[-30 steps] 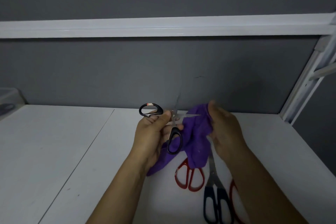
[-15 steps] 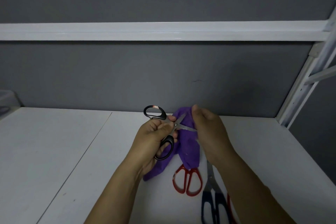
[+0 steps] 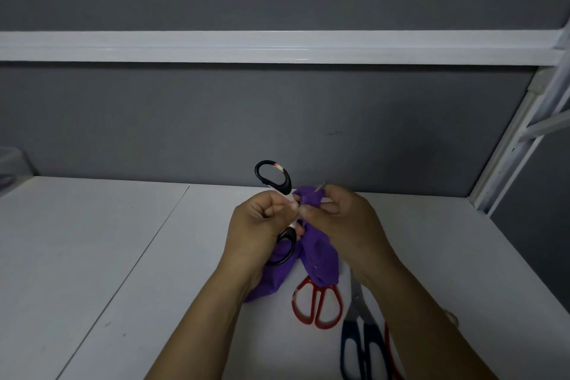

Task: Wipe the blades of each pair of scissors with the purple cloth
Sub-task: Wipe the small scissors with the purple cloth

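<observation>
My left hand grips black-handled scissors by the handles, held above the white table. The scissors stand spread, one loop up and one loop down by my palm. My right hand pinches the purple cloth around the blades close to the pivot. Only a thin blade tip shows above the cloth. The rest of the cloth hangs down to the table. Red-handled scissors lie on the table below the cloth. Blue-handled scissors lie to their right, partly under my right forearm.
A grey wall panel stands behind the white table. A white shelf rail runs across above. A white bracket frame rises at the right. A clear container sits at the far left edge. Another red handle peeks out by my right forearm.
My right hand has slid the cloth along the blades towards the pivot, covering more of them. The upper handle loop has swung more upright. Both hands sit closer together.
</observation>
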